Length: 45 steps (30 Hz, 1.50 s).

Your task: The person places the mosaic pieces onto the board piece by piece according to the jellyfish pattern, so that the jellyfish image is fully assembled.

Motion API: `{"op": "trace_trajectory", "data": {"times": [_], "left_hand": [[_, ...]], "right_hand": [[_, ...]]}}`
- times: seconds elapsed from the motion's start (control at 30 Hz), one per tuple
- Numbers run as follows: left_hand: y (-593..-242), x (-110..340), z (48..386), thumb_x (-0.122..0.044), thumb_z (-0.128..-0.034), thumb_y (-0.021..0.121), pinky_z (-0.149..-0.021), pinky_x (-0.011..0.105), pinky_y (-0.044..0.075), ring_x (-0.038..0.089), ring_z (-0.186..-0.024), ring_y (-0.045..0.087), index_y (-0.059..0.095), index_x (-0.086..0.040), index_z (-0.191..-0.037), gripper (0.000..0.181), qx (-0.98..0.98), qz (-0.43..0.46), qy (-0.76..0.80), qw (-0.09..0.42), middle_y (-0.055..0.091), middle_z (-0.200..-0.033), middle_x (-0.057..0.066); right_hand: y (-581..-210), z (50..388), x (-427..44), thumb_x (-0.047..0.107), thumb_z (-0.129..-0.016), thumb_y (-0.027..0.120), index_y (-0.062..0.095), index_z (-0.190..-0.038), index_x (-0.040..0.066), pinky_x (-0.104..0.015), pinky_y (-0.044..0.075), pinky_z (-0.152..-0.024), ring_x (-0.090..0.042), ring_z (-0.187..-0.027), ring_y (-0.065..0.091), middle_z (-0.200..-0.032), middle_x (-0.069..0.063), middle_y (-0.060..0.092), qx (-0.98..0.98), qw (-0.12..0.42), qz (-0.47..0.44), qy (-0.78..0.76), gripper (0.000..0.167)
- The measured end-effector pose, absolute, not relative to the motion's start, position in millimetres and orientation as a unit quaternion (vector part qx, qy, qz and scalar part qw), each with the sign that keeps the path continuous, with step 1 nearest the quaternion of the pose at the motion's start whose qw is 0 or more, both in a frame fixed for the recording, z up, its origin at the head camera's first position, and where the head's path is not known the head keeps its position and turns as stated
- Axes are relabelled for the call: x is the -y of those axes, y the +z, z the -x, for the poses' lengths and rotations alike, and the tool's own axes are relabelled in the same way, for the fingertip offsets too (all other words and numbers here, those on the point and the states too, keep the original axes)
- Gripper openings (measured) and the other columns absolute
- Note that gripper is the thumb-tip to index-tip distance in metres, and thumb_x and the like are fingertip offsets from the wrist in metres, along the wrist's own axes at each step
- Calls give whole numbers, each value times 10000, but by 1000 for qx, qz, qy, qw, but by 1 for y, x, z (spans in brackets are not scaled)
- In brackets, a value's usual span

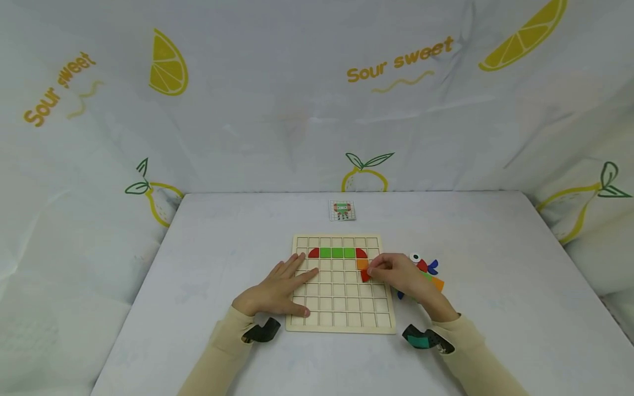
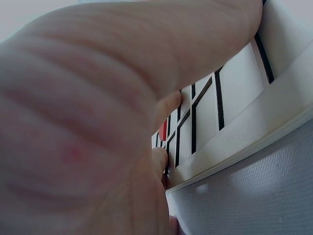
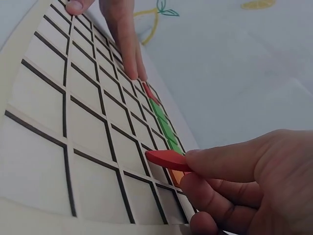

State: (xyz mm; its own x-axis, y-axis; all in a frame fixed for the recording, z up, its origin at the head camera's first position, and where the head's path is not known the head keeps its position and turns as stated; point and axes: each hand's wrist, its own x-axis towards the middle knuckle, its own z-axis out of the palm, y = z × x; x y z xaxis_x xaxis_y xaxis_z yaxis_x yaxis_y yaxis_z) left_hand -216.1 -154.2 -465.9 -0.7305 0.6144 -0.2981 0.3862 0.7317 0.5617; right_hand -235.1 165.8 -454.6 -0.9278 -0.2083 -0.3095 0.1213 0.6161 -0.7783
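Observation:
A wooden grid board (image 1: 342, 328) lies on the table. Near its top a row runs from a red rounded piece (image 1: 314, 253) through several green squares (image 1: 338, 253) to another red rounded piece (image 1: 361, 253), with an orange square (image 1: 362, 264) under the right end. My left hand (image 1: 277, 289) rests with spread fingers on the board's left side. My right hand (image 1: 403, 275) pinches a red piece (image 3: 167, 159) between thumb and finger, just over the grid below the orange square.
Loose coloured pieces (image 1: 437, 283), among them a round eye piece (image 1: 415, 257) and blue ones (image 1: 433, 267), lie right of the board, partly behind my right hand. A small printed pattern card (image 1: 342, 210) lies beyond the board.

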Motion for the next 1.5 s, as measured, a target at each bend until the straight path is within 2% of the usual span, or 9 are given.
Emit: {"op": "trace_trajectory", "data": {"times": [0.77,0.93,1.17,1.33,1.5], "left_hand": [[-460,156,213,-458,-867,767,-1273,603,26,342,-1599,-73,281,-192,-1617,932,-903,-284,226,231,-46,-1721,147],[-459,156,213,-464,-866,766,-1275,595,24,335,-1600,-71,279,-200,-1618,934,-904,-281,224,231,-42,-1722,139],[-460,156,213,-468,-864,767,-1279,586,27,332,-1601,-65,284,-203,-1616,933,-907,-274,221,233,-35,-1723,135],[-460,156,213,-460,-862,772,-1277,592,26,340,-1600,-62,283,-197,-1616,936,-906,-272,223,237,-34,-1722,142],[-460,154,214,-462,-871,765,-1277,594,13,341,-1598,-80,268,-199,-1620,936,-902,-279,225,241,-52,-1721,141]], "right_hand": [[-464,225,-152,200,-962,692,696,-933,118,-283,432,-638,-183,-756,528,-827,-25,639,-928,116,48,-350,87],[-464,224,-148,218,-956,703,685,-961,108,-277,429,-626,-178,-741,527,-810,-23,633,-941,94,50,-322,112],[-465,224,-146,316,-925,744,623,-1004,84,-262,389,-563,-162,-661,506,-766,-28,588,-945,79,30,-317,274],[-463,228,-157,381,-962,686,610,-1044,82,-250,377,-541,-143,-640,484,-758,-22,553,-919,97,51,-378,320],[-457,234,-181,355,-1026,597,634,-1127,65,-244,354,-537,-141,-613,443,-716,-74,552,-889,104,94,-436,310]]}}
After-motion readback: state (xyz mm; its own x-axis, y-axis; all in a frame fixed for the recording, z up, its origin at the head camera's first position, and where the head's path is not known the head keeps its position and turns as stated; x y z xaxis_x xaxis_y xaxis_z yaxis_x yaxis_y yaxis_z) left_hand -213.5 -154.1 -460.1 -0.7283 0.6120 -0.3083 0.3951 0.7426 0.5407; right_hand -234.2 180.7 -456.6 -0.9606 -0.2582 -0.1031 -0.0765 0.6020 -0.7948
